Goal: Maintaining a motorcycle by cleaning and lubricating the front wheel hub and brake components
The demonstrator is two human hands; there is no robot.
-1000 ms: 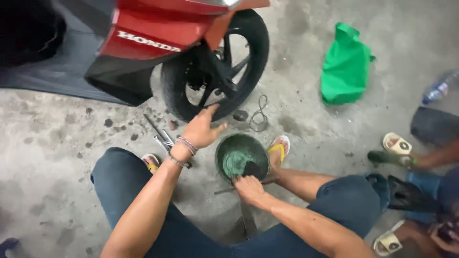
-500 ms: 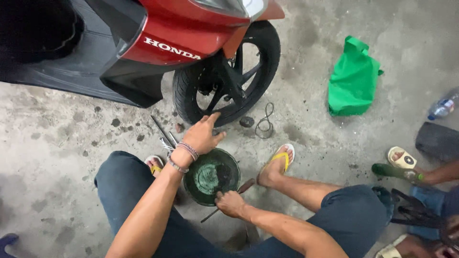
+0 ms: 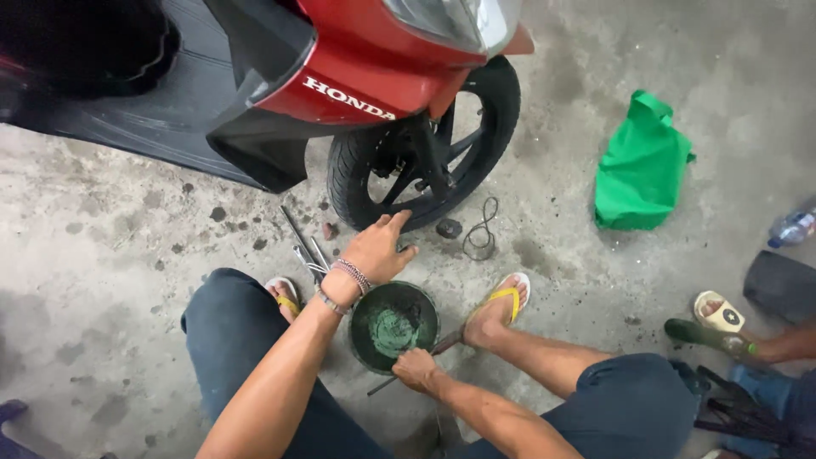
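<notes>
I squat in front of a red scooter's front wheel (image 3: 425, 161). My left hand (image 3: 378, 248) reaches forward with fingers spread, hovering just above the ground near the tyre and holding nothing. Between my feet sits a round dark tub (image 3: 393, 326) with green grease inside. My right hand (image 3: 414, 368) rests at the tub's near rim, closed around a thin dark rod-like tool (image 3: 446, 342) that lies slanted across the floor. Beaded bracelets circle my left wrist.
Metal wrenches (image 3: 308, 249) lie on the concrete left of my left hand. A small dark cap (image 3: 449, 228) and a wire loop (image 3: 483, 229) sit by the tyre. A green bag (image 3: 642, 166) lies to the right. Another person's sandalled feet (image 3: 722, 323) are at the right edge.
The view has shifted, so the scooter and tub sit lower and more central. My left hand has stayed stretched toward the tyre; my right hand has slid to the tub's near rim.
</notes>
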